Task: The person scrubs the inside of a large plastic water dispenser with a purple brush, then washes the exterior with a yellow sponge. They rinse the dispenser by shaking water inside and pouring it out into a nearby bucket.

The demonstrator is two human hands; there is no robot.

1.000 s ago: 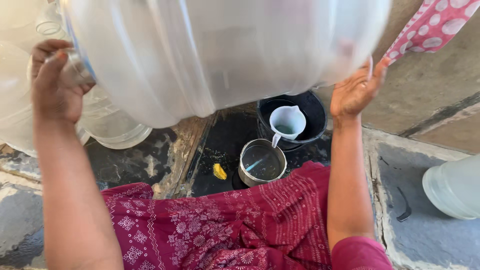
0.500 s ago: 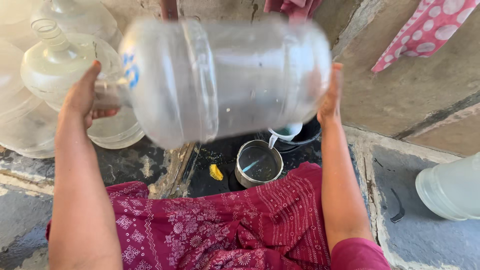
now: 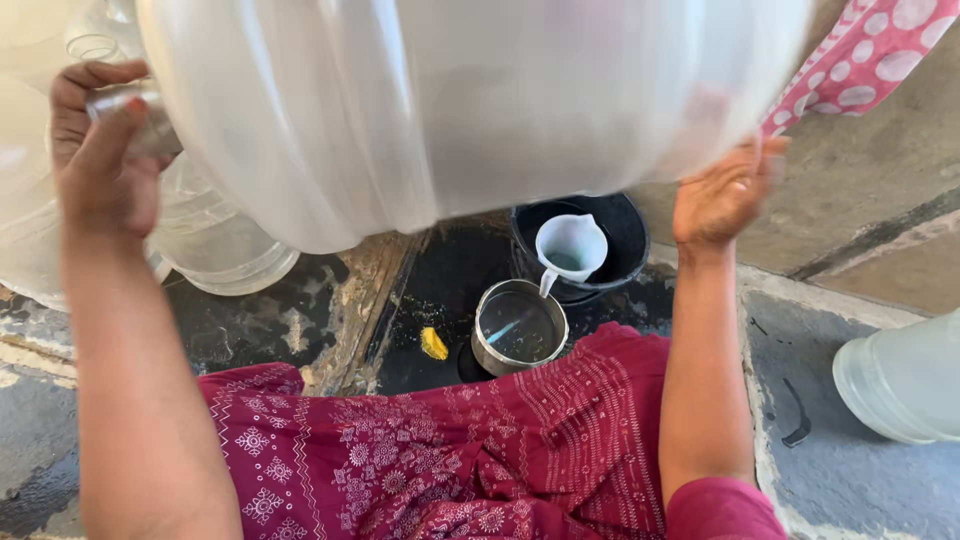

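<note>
I hold a large clear plastic water jar sideways, close to the camera, filling the top of the view. My left hand grips its neck at the left. My right hand presses flat against its base at the right. Below the jar, on the wet dark floor, stands a steel pot with water in it. Behind the pot sits a black bucket with a white mug in it.
More clear water jars stand at the left, and another lies at the right edge. A small yellow scrap lies beside the pot. My maroon patterned garment covers the foreground. A pink dotted cloth hangs at top right.
The jar has swung back toward the camera and now looms larger, as it did a second ago. Both hands kept their hold on neck and base.
</note>
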